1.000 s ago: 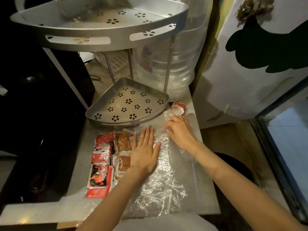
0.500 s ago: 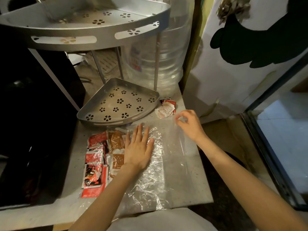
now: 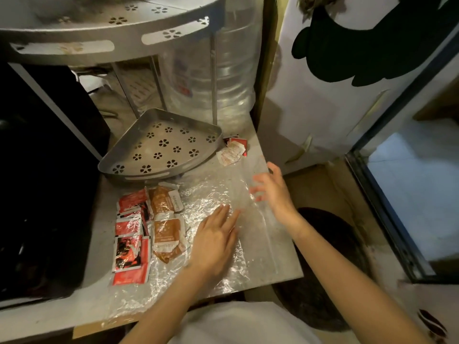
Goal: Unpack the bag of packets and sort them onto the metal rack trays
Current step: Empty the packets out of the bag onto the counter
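Right now the left hand [image 3: 216, 240] presses flat, fingers straight, on the crinkled clear plastic bag [image 3: 223, 194] at lower centre, while the right hand [image 3: 272, 188] hovers released above its right part; red and brown sauce packets [image 3: 149, 227] lie at its left end, below the perforated grey metal rack tray [image 3: 161, 147], so a careless tug could likely scatter them off the grey counter [image 3: 253, 135]

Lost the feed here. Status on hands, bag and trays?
Left hand flat on bag, right hand open at its edge. Packets still in bag. Lower tray bare, nothing blocking.
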The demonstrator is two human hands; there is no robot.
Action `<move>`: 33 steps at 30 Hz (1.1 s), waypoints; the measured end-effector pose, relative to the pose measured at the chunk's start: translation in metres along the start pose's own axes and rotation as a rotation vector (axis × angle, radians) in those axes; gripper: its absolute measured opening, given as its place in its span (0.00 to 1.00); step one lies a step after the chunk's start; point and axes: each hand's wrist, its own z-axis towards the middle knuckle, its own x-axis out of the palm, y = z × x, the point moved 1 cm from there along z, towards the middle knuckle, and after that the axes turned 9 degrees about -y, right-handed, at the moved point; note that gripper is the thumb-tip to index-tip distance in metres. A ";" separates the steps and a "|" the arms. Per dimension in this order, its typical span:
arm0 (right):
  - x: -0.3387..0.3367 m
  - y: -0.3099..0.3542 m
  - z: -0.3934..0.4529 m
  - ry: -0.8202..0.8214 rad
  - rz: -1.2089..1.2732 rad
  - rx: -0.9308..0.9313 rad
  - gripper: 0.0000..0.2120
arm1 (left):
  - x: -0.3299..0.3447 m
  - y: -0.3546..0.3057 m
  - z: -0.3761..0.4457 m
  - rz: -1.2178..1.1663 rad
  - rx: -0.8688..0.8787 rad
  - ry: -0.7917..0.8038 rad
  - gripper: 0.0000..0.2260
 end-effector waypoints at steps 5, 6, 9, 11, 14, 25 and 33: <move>0.001 -0.017 -0.044 0.116 -0.396 -0.011 0.09 | 0.007 -0.003 -0.005 0.012 -0.001 -0.033 0.28; 0.000 -0.021 -0.048 0.142 -0.405 -0.016 0.04 | 0.008 -0.003 -0.006 0.001 -0.004 -0.041 0.28; -0.010 -0.025 -0.048 0.125 -0.375 -0.040 0.07 | 0.015 -0.001 -0.008 -0.049 -0.011 -0.039 0.28; -0.022 -0.024 -0.045 0.089 -0.379 -0.029 0.05 | 0.020 0.004 -0.007 -0.054 -0.007 -0.034 0.30; -0.042 -0.023 -0.036 0.045 -0.376 0.030 0.05 | 0.027 0.011 -0.006 -0.029 0.007 -0.026 0.32; -0.115 0.002 0.016 0.087 -0.494 0.057 0.06 | 0.031 0.012 -0.008 0.116 0.056 -0.004 0.25; -0.097 0.009 0.031 -0.035 -1.005 -0.183 0.20 | 0.026 0.011 -0.007 0.031 0.053 0.026 0.27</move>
